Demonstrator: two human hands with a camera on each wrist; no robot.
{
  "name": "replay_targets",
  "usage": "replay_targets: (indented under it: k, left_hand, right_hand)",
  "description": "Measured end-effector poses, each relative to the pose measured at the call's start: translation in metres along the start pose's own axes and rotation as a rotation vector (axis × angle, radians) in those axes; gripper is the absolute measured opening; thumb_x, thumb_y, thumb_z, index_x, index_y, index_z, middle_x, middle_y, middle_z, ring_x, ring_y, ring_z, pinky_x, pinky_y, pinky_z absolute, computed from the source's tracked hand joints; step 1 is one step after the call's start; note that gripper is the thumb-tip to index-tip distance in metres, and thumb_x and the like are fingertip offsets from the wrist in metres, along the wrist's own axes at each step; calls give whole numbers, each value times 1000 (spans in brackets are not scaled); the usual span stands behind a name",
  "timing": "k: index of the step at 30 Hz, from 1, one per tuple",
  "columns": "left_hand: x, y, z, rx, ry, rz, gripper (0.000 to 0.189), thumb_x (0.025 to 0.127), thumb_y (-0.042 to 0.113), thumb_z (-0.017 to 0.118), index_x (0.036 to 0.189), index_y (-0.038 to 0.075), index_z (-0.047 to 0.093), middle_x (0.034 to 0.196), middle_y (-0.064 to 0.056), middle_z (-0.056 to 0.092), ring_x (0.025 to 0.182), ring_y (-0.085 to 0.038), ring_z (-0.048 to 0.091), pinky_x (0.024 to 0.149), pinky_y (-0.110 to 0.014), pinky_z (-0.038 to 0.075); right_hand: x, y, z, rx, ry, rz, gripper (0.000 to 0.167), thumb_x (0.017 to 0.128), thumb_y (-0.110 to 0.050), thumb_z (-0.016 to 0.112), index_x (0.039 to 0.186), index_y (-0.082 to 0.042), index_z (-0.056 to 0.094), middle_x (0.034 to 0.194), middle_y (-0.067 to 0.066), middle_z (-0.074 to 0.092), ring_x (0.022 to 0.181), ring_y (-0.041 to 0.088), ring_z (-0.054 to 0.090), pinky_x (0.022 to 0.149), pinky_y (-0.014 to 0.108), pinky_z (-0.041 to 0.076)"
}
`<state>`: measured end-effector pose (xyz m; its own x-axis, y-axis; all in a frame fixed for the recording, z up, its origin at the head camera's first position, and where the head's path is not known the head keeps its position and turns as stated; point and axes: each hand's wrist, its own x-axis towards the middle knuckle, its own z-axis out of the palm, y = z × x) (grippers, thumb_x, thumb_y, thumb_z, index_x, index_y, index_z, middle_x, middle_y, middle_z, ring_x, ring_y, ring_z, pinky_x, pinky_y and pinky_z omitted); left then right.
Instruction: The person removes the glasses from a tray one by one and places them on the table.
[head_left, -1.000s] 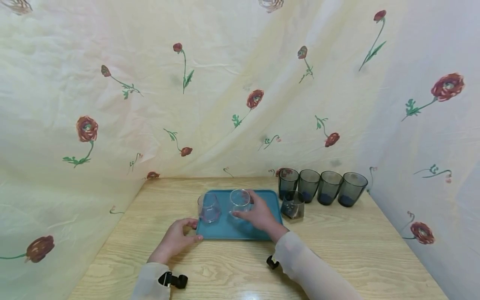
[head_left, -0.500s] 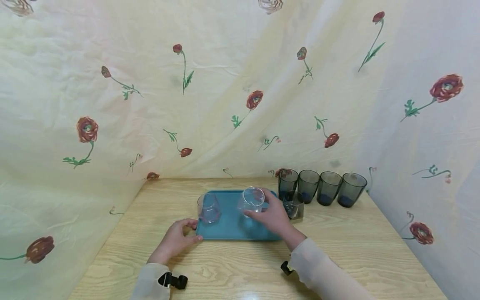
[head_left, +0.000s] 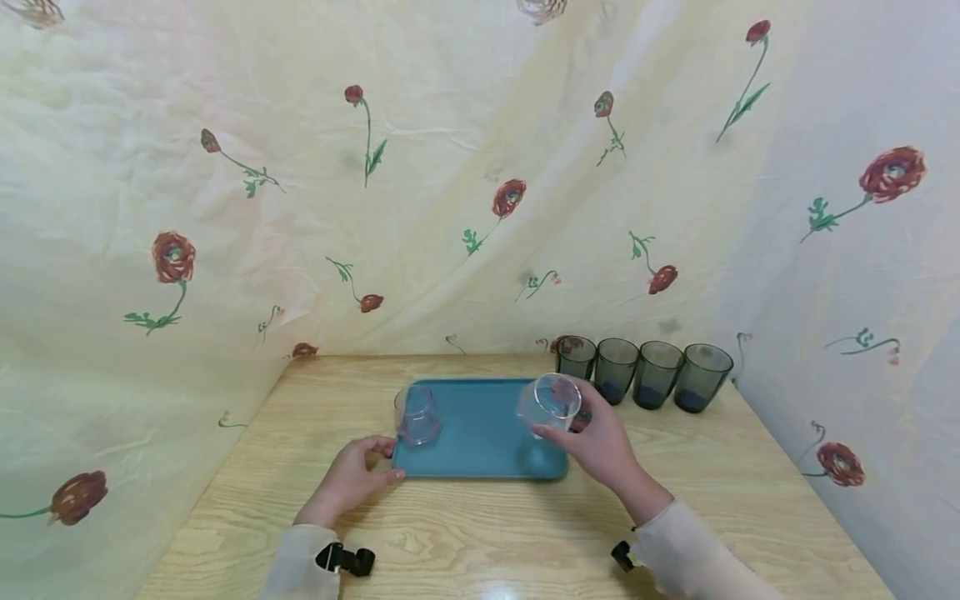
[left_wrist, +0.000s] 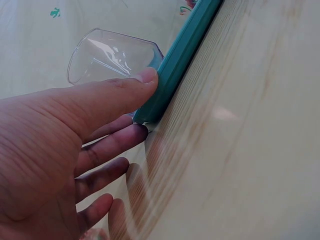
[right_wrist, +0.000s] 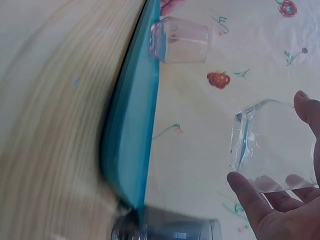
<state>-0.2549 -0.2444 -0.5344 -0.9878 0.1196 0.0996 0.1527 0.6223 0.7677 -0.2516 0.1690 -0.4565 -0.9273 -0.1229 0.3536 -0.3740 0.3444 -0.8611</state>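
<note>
A clear glass (head_left: pixel 550 404) is gripped in my right hand (head_left: pixel 603 442), raised over the right end of the blue tray (head_left: pixel 480 433). In the right wrist view my thumb and fingers stand around this faceted glass (right_wrist: pixel 275 142), which is apart from the tray. At the tray's front left corner, my left hand (head_left: pixel 356 479) pinches the edge; the left wrist view has the thumb on the tray's side (left_wrist: pixel 167 75) and a finger at its corner. Another clear glass with a faint pink tint (head_left: pixel 418 417) stands at the tray's left end.
Several tall smoky glasses (head_left: pixel 660 375) stand in a row at the back right of the wooden table (head_left: pixel 450 533). A short dark glass (head_left: pixel 582 417) is mostly hidden behind my right hand. Flowered cloth (head_left: pixel 435 208) hangs behind and at both sides.
My right hand has lifted the clear glass from the tray's middle and carried it right, the glass tilting. The left hand and the tray have stayed in place.
</note>
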Motion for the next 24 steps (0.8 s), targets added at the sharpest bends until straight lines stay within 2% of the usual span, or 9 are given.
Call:
replay_targets:
  k: [7, 14, 20, 24]
  left_hand:
    - [1, -1, 1, 8, 4, -3, 53, 82, 26, 93, 129, 12, 71, 109, 6, 69, 120, -26, 60, 113, -62, 38]
    - [1, 0, 1, 2, 2, -5, 53, 83, 27, 92, 130, 12, 71, 110, 5, 70, 122, -28, 60, 112, -63, 38]
    - [0, 1, 1, -3, 2, -14, 54, 83, 27, 92, 130, 13, 71, 110, 6, 69, 123, -27, 59, 112, -62, 39]
    - [0, 1, 0, -4, -1, -10, 53, 83, 28, 92, 130, 13, 71, 110, 6, 69, 123, -27, 58, 111, -63, 39]
  right_hand:
    - [-14, 10, -31, -69, 74, 36, 81, 82, -36, 92, 151, -24, 51, 143, 12, 58, 124, 38, 63, 88, 33, 59]
    - [-21, 19, -56, -107, 171, 44, 80, 85, -30, 91, 153, -20, 50, 142, 14, 57, 129, 35, 56, 85, 14, 52]
    - [-21, 24, -73, -83, 245, 27, 81, 87, -23, 89, 156, -19, 47, 144, 13, 59, 128, 31, 57, 85, 13, 52]
    - [-20, 30, -82, -69, 289, 40, 81, 87, -18, 89, 157, -18, 47, 144, 14, 59, 121, 19, 60, 85, 12, 52]
